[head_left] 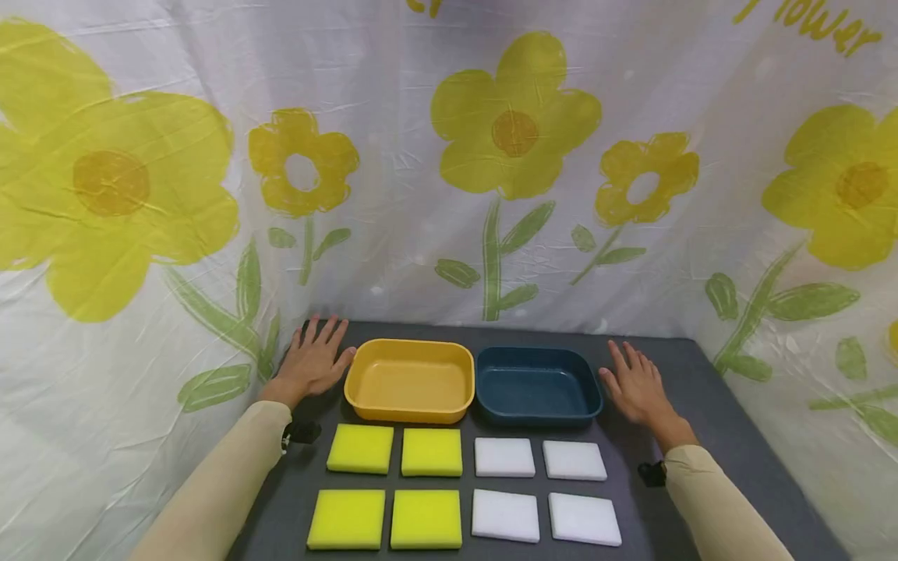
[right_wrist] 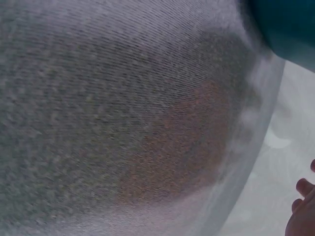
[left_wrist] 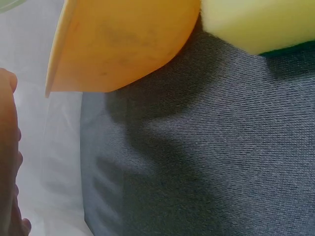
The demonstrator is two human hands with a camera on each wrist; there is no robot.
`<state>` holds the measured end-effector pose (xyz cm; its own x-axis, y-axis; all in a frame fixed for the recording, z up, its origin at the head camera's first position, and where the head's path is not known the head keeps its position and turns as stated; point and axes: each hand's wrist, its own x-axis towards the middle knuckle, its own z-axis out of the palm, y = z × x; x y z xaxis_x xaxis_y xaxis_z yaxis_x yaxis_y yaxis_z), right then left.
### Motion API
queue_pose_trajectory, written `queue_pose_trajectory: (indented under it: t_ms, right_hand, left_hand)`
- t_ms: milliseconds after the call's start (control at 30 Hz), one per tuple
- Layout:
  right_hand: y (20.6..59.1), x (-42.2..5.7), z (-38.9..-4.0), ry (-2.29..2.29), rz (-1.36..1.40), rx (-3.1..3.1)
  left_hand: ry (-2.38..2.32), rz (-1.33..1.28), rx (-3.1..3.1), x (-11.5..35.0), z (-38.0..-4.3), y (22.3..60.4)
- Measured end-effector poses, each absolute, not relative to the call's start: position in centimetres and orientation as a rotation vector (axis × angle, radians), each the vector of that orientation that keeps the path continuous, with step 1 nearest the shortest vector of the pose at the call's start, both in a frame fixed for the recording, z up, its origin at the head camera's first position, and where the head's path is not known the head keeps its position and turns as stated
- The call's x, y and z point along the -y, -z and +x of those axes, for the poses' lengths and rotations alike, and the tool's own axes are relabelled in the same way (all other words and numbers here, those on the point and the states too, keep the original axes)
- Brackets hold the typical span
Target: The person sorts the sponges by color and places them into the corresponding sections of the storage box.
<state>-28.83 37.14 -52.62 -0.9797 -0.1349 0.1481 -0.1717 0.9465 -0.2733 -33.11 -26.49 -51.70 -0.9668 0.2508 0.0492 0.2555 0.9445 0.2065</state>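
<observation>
Smoothly rounded, shallow orange-yellow tray

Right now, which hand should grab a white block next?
Probably the right hand: it's empty and nearer the white blocks, beside the blue tray. The left hand is across by the yellow tray.

The curtain walls the counter's far edge. Yellow tray and blue tray leave hardly a gap between; both lie open from above. Only thin slits part the yellow sponges and white pads. Wider room lies toward the right edge, crossed by a sleeve.
</observation>
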Motion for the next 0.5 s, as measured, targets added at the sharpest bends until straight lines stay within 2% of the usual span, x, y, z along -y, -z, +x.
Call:
queue_pose_trajectory:
  t_ms: [233,500]
  right_hand:
    - [52.2,-36.9,-28.0,-0.521,0.284,2.881]
    - [51.4,-37.2,-25.0,-0.574,0.394,2.775]
  left_hand:
    - [0.431,-0.402,3.054,26.5,-33.3,51.8]
    - [0.850,-0.427,2.951,25.4,-33.4,52.9]
